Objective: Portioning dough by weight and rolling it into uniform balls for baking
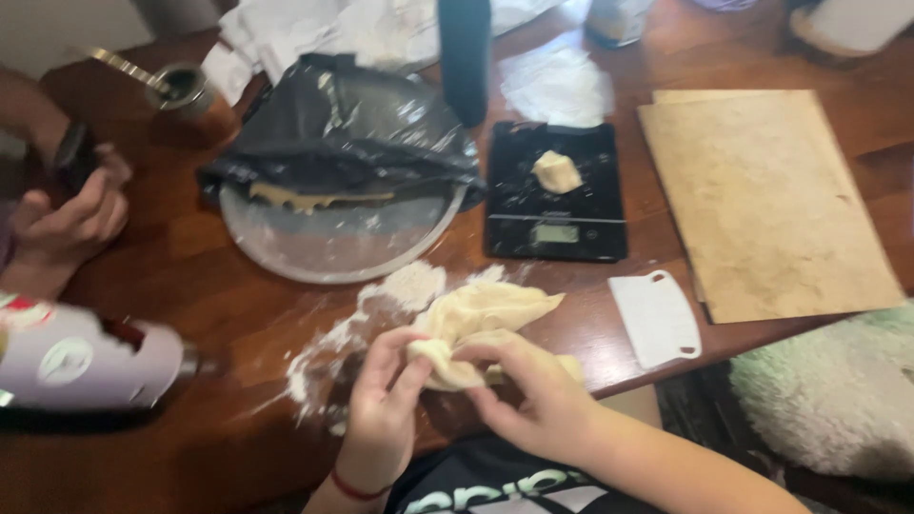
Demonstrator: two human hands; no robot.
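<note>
Left hand [386,414] and right hand [533,395] both pinch a soft, pale-yellow lump of dough [481,328], stretched and folded, at the near edge of the dark wooden table [190,286], beside a scatter of white flour [381,305]. Far of it, a round metal pan [333,247] holds dough under crinkled black plastic film [343,133]; a flat black kitchen scale [557,195] carries a small dough piece [557,173]. Right: white plastic scraper [655,317] near the table edge, bare tan board [762,200]; another person's hand [67,224] far left.
</note>
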